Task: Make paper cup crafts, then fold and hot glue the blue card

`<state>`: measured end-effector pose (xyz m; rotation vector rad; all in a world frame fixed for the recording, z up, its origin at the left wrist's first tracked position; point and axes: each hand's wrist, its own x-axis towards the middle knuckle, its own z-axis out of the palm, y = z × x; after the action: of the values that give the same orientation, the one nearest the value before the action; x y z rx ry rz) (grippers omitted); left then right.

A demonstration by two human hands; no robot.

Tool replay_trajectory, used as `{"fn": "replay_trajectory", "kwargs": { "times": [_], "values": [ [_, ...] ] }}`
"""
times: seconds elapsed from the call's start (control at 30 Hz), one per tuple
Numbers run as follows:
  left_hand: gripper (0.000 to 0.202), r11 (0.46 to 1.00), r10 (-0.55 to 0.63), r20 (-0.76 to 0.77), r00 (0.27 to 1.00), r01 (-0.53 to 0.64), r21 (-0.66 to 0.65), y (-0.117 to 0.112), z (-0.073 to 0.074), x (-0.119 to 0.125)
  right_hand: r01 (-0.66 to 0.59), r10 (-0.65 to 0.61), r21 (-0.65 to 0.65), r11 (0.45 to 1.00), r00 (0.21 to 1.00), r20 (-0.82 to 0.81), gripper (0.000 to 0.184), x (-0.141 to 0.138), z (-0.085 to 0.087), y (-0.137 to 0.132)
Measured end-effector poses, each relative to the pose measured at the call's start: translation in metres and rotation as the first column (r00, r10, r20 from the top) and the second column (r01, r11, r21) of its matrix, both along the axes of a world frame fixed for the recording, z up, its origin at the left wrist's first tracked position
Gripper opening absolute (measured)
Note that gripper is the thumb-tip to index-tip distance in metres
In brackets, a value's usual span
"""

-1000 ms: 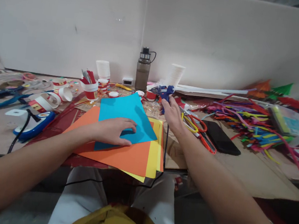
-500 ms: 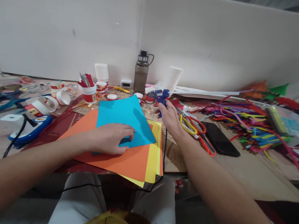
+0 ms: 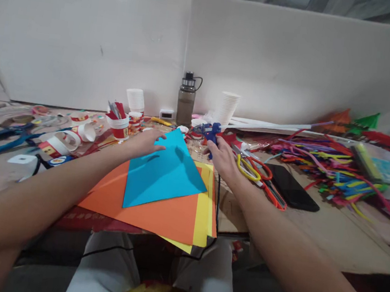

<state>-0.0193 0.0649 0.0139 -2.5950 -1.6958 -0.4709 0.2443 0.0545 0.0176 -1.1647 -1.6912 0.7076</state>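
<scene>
My right hand (image 3: 223, 159) is wrapped around the handle of a blue hot glue gun (image 3: 213, 132), its nozzle pointing left. A black cord (image 3: 218, 205) runs down from there over the table edge. Over the upper left edge of a blue sheet (image 3: 166, 175) reaches my left hand (image 3: 145, 143), fingers spread and holding nothing; whether it touches the sheet I cannot tell. The blue sheet lies on an orange sheet (image 3: 172, 219), with yellow sheets (image 3: 201, 227) underneath.
Scissors (image 3: 249, 168) and a black phone (image 3: 291, 187) lie right of my right forearm. Further right is a pile of colourful pipe cleaners (image 3: 334, 168). A water bottle (image 3: 186, 102) and stacked paper cups (image 3: 227, 107) stand at the back. Cut paper cups (image 3: 54, 145) lie left.
My left hand has moved from the lower part of the blue sheet up to its upper left edge. The right hand keeps its grip on the glue gun. The view has tilted up slightly.
</scene>
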Motion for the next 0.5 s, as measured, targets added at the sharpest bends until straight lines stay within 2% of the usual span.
{"fn": "replay_trajectory", "kwargs": {
  "times": [0.1,0.23,0.5],
  "values": [
    [0.054,0.994,0.087,-0.17,0.982,-0.097,-0.052,0.038,0.0,0.001,0.01,-0.01,0.021,1.0,1.0,0.007,0.016,0.001,0.002,-0.002],
    [0.054,0.985,0.144,-0.202,0.969,-0.161,-0.069,0.069,-0.008,0.007,0.011,-0.011,0.019,1.0,1.0,-0.007,0.017,0.002,0.001,-0.002],
    [0.05,0.984,0.154,-0.198,0.968,-0.169,-0.063,0.086,-0.019,0.009,0.013,-0.013,0.007,1.0,0.999,-0.031,0.017,0.004,0.004,0.001]
  ]
}}
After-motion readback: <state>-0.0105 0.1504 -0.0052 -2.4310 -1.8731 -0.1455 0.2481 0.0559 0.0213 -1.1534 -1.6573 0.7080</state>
